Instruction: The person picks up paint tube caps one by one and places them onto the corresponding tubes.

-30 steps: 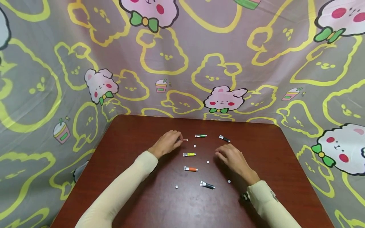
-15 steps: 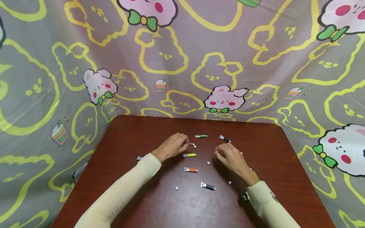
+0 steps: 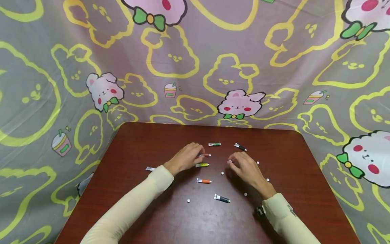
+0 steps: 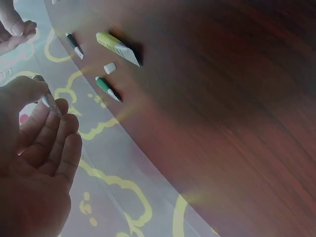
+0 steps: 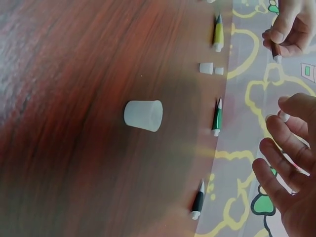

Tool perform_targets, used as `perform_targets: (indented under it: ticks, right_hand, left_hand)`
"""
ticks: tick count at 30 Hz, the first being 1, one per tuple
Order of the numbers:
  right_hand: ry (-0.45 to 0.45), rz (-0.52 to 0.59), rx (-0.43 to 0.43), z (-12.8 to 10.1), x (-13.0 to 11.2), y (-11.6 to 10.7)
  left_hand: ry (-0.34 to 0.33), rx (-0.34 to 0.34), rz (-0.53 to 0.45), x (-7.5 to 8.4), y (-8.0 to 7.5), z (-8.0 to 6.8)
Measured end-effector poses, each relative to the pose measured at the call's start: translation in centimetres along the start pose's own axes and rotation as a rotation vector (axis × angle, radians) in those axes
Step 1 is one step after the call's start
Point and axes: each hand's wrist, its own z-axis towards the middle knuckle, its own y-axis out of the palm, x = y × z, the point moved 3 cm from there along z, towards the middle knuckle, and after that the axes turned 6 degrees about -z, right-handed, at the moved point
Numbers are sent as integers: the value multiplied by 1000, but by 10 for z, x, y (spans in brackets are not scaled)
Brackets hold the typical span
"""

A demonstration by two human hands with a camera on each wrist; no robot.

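Observation:
My left hand (image 3: 187,156) pinches a brown paint tube (image 3: 206,155) between thumb and fingers, its white nozzle pointing right. In the right wrist view the same brown tube (image 5: 275,49) shows below the left hand's fingertips. Opposite it, my right hand (image 3: 246,169) holds a small white cap (image 5: 284,116) between thumb and index finger, the other fingers spread. The two hands are apart. Under the left fingers lies a yellow paint tube (image 3: 202,165); a green paint tube (image 3: 214,144) lies just beyond.
Across the brown table (image 3: 146,210) lie an orange tube (image 3: 204,181), a dark tube (image 3: 222,198) and a black tube (image 3: 240,147). A silver-ended tube (image 3: 150,168) is partly behind the left sleeve. Several loose white caps, such as one cap (image 3: 188,200), are scattered about. Patterned cloth (image 3: 195,84) hangs behind.
My left hand has moved right and slightly nearer with the brown tube, uncovering the silver-ended tube. My right hand has shifted only slightly; the cap in its fingertips now shows.

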Motion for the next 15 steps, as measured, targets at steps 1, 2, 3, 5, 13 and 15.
perform_targets:
  ticks: [1, 2, 3, 5, 13, 15]
  right_hand:
    - [3, 3, -5, 0, 0, 0]
    - [5, 9, -9, 1, 0, 0]
    - [10, 14, -13, 1, -1, 0]
    - [18, 22, -16, 1, -2, 1]
    - [-3, 64, -4, 1, -7, 1]
    - [-7, 79, -3, 1, -8, 1]
  left_hand:
    - [-1, -2, -2, 1, 0, 0]
    - [-2, -4, -6, 2, 0, 0]
    - [-2, -6, -10, 3, 0, 0]
    - [1, -12, -15, 5, 1, -1]
    - [36, -2, -9, 11, 8, -3]
    - [55, 5, -2, 12, 10, -4]
